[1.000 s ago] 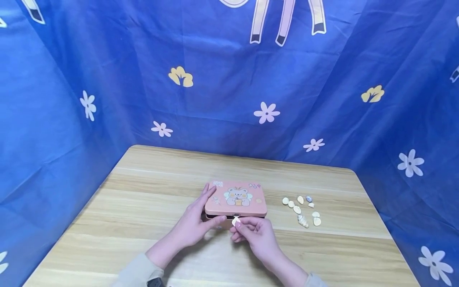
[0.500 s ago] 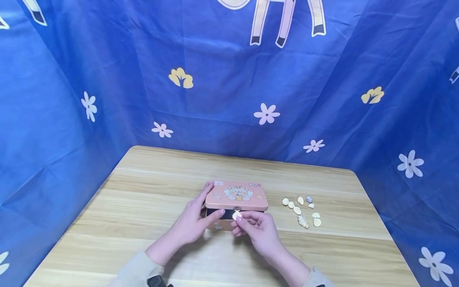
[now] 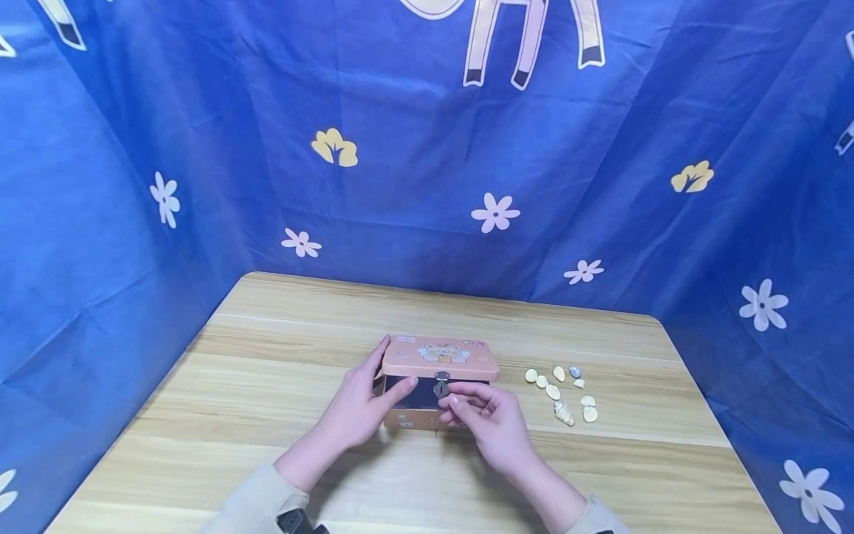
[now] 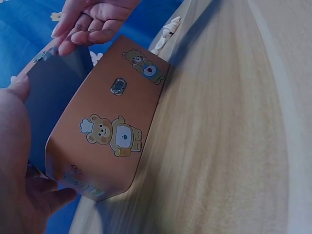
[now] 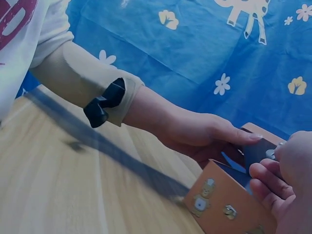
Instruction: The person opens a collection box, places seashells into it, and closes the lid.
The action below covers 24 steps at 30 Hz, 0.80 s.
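Far left first: a light beige sleeve [image 3: 250, 498] and a black strapped device [image 3: 291, 521] sit just behind the left hand [image 3: 353, 411]. That hand is spread, its fingers fairly straight along the box's left end and its thumb stretched across toward the lid's front edge.

Just ahead of it, between the two hands, here's the salmon-pink rectangular tin box [image 4: 105, 122] printed with cartoon bears, upright, its long axis running from one hand toward the other! The matching pink lid [image 3: 408, 363] is up partway, front edge well off the rim and a dark gap beneath. A small metal catch [image 4: 118, 87] marks the box's front wall, below the right hand's fingertips.

And there's the key spot: a small dark metal clasp [image 3: 441, 388] hanging from the lid's front edge, just left of the right hand [image 3: 497, 426], which pinches it between thumb and forefinger. The right hand is the nearer one to it, the left thumb a little farther off.

Out beyond the right hand, on the pale wooden tabletop [image 3: 640, 371], lie small cream shells [image 3: 553, 391], with a ridged spiral shell [image 3: 563, 413] closest in.
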Motion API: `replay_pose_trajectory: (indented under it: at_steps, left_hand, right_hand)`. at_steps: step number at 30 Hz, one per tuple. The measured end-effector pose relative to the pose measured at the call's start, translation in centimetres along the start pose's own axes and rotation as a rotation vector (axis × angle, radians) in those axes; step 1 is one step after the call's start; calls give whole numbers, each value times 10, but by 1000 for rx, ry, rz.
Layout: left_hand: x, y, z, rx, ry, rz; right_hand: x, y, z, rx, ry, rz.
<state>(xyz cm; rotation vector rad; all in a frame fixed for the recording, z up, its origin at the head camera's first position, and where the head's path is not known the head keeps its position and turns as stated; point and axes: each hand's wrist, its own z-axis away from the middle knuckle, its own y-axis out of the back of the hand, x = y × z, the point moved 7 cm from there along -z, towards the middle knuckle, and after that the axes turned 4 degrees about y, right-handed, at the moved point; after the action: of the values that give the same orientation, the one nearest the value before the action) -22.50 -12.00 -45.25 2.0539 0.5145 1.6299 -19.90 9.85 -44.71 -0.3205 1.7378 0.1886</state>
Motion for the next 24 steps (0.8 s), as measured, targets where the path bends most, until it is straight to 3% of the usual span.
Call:
replay_pose_trajectory:
  at_steps: [7,17,20,24]
  left_hand:
    - [1,2,-3,24,36,-31]
    - [4,5,-6,24,112,-59]
    - [5,5,-8,29,119,-62]
    - [6,5,-10,44,103,-41]
  right_hand:
    - [-2,25,3,70,10,56]
    - [3,70,-2,317,97,322]
    - [7,74,-7,314,107,344]
    - [13,71,-12,245,105,359]
